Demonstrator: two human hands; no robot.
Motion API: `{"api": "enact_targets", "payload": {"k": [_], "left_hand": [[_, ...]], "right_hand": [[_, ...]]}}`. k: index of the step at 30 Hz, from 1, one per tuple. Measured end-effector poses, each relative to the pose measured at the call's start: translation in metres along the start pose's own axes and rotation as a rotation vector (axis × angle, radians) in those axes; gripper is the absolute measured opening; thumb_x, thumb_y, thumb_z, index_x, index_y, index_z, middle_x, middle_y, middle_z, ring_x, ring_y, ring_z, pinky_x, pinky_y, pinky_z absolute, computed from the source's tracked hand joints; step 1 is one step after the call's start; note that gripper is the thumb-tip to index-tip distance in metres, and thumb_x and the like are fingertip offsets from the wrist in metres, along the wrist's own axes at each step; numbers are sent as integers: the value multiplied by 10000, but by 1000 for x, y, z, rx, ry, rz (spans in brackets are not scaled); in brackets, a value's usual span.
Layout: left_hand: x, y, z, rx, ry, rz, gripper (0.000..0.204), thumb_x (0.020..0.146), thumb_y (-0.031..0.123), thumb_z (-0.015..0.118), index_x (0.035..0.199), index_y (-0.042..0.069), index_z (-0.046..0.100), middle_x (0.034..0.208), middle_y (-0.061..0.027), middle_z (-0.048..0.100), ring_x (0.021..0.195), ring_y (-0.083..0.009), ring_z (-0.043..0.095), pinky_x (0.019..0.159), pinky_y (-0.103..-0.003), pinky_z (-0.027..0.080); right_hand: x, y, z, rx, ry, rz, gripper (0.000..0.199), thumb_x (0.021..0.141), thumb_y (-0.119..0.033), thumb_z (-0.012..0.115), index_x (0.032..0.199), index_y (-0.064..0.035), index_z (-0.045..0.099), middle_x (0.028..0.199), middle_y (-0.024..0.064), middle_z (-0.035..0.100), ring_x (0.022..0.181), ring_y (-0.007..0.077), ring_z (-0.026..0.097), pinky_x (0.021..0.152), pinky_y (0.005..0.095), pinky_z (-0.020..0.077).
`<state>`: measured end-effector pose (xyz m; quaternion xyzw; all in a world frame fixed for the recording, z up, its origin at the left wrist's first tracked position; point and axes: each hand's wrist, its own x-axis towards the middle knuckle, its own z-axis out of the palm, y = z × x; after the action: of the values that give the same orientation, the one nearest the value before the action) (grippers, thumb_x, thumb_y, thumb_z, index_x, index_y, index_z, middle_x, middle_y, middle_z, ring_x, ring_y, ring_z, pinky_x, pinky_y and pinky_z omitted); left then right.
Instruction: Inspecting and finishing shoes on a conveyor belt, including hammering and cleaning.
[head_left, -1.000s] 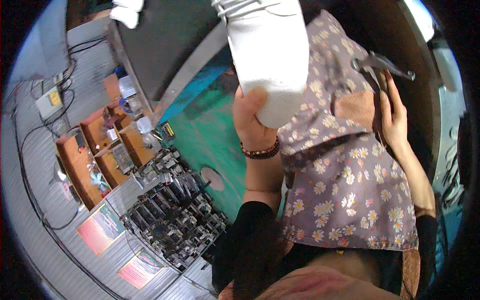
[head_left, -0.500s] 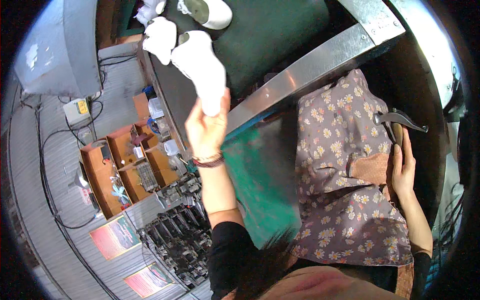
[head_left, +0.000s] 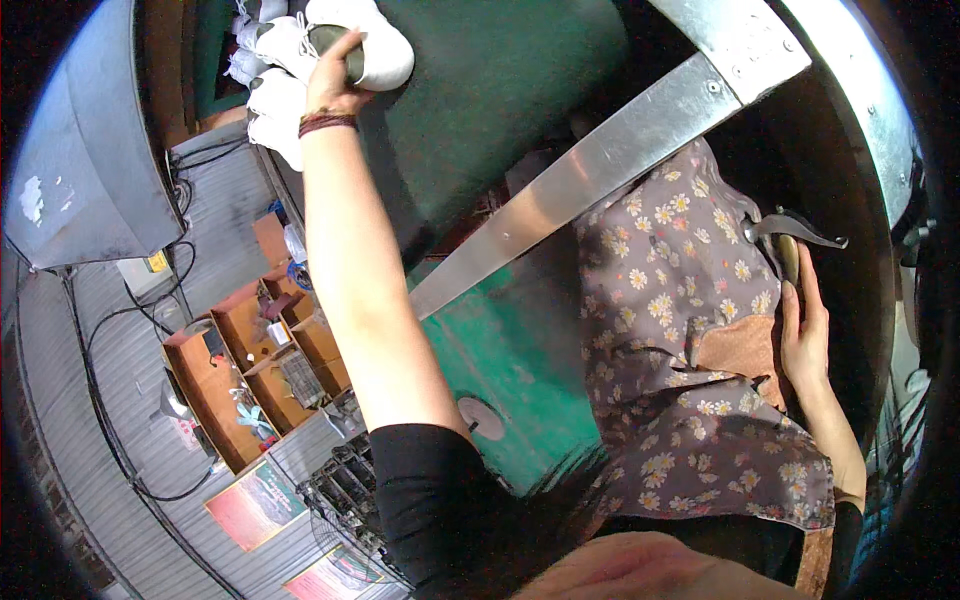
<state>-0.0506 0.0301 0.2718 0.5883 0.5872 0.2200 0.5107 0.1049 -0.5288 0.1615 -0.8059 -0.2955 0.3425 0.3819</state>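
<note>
My left hand (head_left: 338, 85) reaches to the upper left and is closed on the heel and opening of a white shoe (head_left: 388, 52) with an olive lining. One finger lies inside the opening. Close by are a laced white shoe (head_left: 283, 45) and another white shoe (head_left: 275, 110), partly covered by my wrist. At the right, my right hand (head_left: 805, 335) has its fingers along the narrow olive-brown part of a dark curved tool (head_left: 800, 232). The tool's exact kind is unclear. A grey daisy-print apron (head_left: 680, 270) with an orange-brown patch covers my front.
A metal bar (head_left: 590, 175) runs diagonally beside the dark green belt-like surface (head_left: 500, 90). Below it lies a green panel (head_left: 520, 370). A divided wooden box (head_left: 205, 385), cables and dark machine parts (head_left: 350, 480) are at the left; a grey hood (head_left: 90, 140) stands upper left.
My left hand has left the toe of one white shoe and moved up and left to another shoe's opening. My right hand stays on the dark tool. The view has shifted slightly.
</note>
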Motion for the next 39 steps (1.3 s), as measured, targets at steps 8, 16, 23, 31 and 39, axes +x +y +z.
{"api": "enact_targets", "payload": {"k": [8,16,23,31,39], "left_hand": [[-58,-43,-5,-318,-149,-39,365,786,63,620,1126,-10,510,1020,-132,615,935,-280,626,826,-447,523],[-244,-95,-15,-644,-387,-157,499,801,174,522,1205,-115,480,1153,-225,594,1022,-319,615,906,-427,501],[-385,-99,29,-693,-384,183,669,629,81,611,1248,-85,422,1162,-181,566,1055,-300,574,954,-373,445],[-429,-102,112,-1038,-517,883,1080,724,764,512,1494,147,73,1474,-334,107,1338,-442,268,1096,-577,200],[-401,-180,121,-983,-344,744,861,792,399,714,1450,124,230,1383,-159,408,1243,-326,429,1059,-507,343]], "right_hand": [[-5,9,-2,65,-1,12,470,959,-98,450,1415,-65,337,1333,211,491,1236,305,483,993,335,384],[-3,7,-9,204,-34,-71,460,928,-125,521,1356,-3,407,1291,176,529,1184,238,513,994,308,377],[-14,-38,8,485,-311,-255,509,873,-321,652,1254,-23,494,938,39,604,717,87,549,637,235,455],[-51,-53,0,809,-725,-10,984,721,-819,447,1341,-55,417,693,-17,532,449,49,401,356,189,265],[-51,11,5,787,-263,376,672,943,-625,247,1170,-65,541,712,3,605,370,35,377,307,180,232]]}}
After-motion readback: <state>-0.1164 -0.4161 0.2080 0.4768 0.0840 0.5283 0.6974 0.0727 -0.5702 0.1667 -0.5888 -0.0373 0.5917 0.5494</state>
